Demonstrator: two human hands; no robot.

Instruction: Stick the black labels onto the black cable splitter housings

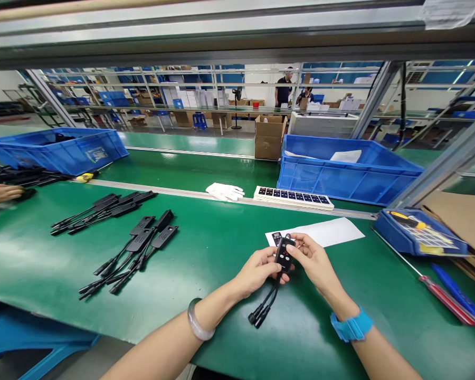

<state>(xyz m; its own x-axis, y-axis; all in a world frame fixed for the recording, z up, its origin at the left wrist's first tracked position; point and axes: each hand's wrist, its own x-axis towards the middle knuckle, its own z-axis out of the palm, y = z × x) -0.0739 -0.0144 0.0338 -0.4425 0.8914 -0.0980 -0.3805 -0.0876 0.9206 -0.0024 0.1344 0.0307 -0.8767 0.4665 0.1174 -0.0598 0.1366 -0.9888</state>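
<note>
The black controller (284, 258) was just above the near side of the table, its printed face turned up, showing pale button shapes and a small red mark; any lettering there was too small to read. The left hand (260, 270) gripped its lower end between thumb and fingers. The right hand (311, 257) held the upper end in a narrow pinch, the thumb on the face. Two short cables (267, 305) hung from the controller toward the table.

Just behind lay a white sheet (332, 231) with one dark label (276, 237) at its left end. Farther back, a pale strip (293, 198) bore a row of similar dark labels, their print unreadable. A sticker (97, 154) on the left blue bin (73, 161) was also illegible.

The table (209, 248) had a glossy green top. More black controllers (142, 240) lay on it in groups to the left, near a co-worker's hand (2, 193). White gloves (225, 191) rested by a metal strip (174, 191); a second blue bin (340, 174) stood on the right. Beyond were a cardboard box (268, 141), a standing fan (236, 97), shelving and two people (283, 92).
</note>
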